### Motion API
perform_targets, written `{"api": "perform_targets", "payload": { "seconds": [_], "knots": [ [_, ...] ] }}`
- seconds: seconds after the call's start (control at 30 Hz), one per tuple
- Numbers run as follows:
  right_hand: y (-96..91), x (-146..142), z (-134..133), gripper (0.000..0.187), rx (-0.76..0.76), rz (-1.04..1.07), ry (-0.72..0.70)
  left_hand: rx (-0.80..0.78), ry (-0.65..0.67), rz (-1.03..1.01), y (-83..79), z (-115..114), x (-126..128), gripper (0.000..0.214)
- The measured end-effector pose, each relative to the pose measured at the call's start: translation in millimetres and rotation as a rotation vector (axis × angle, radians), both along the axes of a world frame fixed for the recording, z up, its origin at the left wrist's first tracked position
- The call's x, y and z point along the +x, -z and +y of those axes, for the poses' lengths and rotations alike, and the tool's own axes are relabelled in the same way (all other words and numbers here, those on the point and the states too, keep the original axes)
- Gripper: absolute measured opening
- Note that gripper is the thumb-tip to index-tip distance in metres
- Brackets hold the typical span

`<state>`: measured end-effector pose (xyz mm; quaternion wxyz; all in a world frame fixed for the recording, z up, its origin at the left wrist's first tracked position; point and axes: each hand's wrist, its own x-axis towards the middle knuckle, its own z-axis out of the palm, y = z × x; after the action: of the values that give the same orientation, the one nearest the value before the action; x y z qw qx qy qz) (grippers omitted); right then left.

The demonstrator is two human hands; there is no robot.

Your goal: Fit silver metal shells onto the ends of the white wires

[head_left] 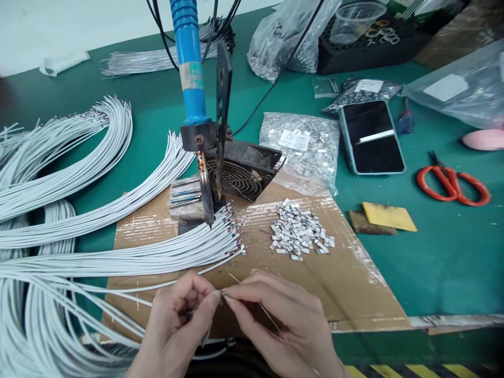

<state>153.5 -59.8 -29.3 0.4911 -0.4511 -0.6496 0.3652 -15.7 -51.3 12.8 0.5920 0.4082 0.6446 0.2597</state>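
Over the front of the cardboard, my left hand [179,320] is closed in a pinch around a white cable [157,286], whose end is mostly hidden by the fingers. My right hand [281,315] is closed too, with a thin solder wire [271,318] running across its fingers. The fingertips of both hands meet at a tiny metal piece, too small to make out. Just beyond them lies a fanned bundle of white cables [157,257] with dark tips. A blue-handled soldering iron [191,68] hangs tip down above that bundle. Small metal tabs [299,228] lie in a pile farther right.
A small fan [240,173] stands behind the iron tip. The cardboard sheet [315,294] covers part of the green table. To the right are a bag of metal tabs [303,144], a phone [372,139], red-handled scissors [452,181] and a yellow sponge [389,216]. Coiled cables [79,163] fill the left.
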Motion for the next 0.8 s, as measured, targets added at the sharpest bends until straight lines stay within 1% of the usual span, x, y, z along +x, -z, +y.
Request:
{"api": "perform_targets", "payload": {
  "seconds": [0.2, 0.33, 0.43, 0.5, 0.6, 0.7, 0.8],
  "knots": [
    [-3.5, -1.1, 0.6, 0.014, -0.042, 0.068, -0.027, -0.030, -0.010, -0.041, -0.9, -1.6, -0.9, 0.055],
    [-5.8, -2.9, 0.9, 0.013, -0.131, 0.108, -0.006, -0.018, 0.000, -0.066, -0.2, -0.7, -3.6, 0.056],
    [-5.5, -3.9, 1.7, 0.014, -0.226, 0.182, -0.015, -0.052, -0.005, -0.134, 0.9, 0.5, -6.3, 0.054],
    [-2.2, -6.6, 1.4, 0.014, -0.288, 0.245, -0.011, -0.079, -0.016, -0.183, 1.4, 1.6, -8.0, 0.051],
    [8.6, -15.6, -2.5, 0.013, -0.356, 0.393, 0.037, -0.099, -0.032, -0.239, 1.9, 3.1, -9.4, 0.049],
    [21.0, -26.5, -8.7, 0.011, -0.419, 0.614, 0.072, -0.092, -0.044, -0.243, 2.3, 3.1, -9.4, 0.050],
    [27.1, -31.1, -11.9, 0.007, -0.483, 0.700, 0.055, -0.068, -0.052, -0.218, 2.9, 1.9, -8.9, 0.051]
  ]
}}
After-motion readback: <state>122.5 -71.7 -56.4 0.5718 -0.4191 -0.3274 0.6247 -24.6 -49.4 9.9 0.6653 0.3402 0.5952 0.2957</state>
